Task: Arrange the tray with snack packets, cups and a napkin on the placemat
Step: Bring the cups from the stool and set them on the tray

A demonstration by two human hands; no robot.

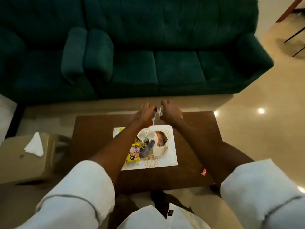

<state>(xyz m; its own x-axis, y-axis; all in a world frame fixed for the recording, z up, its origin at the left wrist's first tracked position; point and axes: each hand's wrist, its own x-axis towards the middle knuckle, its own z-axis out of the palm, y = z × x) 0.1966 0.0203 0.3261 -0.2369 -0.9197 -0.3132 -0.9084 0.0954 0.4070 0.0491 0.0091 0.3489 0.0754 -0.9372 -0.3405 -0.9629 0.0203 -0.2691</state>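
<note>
Dim, warm indoor light. Right of the table [198, 129], bright spots of glare sit on the glossy floor [264, 129]; beyond the table the sofa [165, 63] sinks into dark. Slightly soft picture; its edges bend.

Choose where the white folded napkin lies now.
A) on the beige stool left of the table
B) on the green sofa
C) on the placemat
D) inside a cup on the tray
A: the napkin lies on the beige stool, left of the table and well apart from the placemat.
</note>
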